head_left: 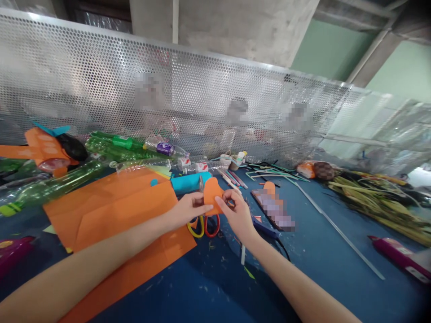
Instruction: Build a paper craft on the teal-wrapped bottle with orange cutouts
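Between my two hands is a small orange paper cutout with a rounded top, raised over the table. My left hand pinches its lower left edge, thumb in front. On the other side my right hand grips the right edge between thumb and fingers. Just below lie scissors with one yellow and one red handle; their blades are partly hidden behind the cutout. A rolled blue paper tube rests behind my left hand. Large orange paper sheets spread under my left forearm.
Green plastic bottles and clear ones line the back, before a perforated metal screen. An orange paper-and-bottle model stands far left. Right are a phone, a glue gun, straws, dried leaves and a magenta bottle.
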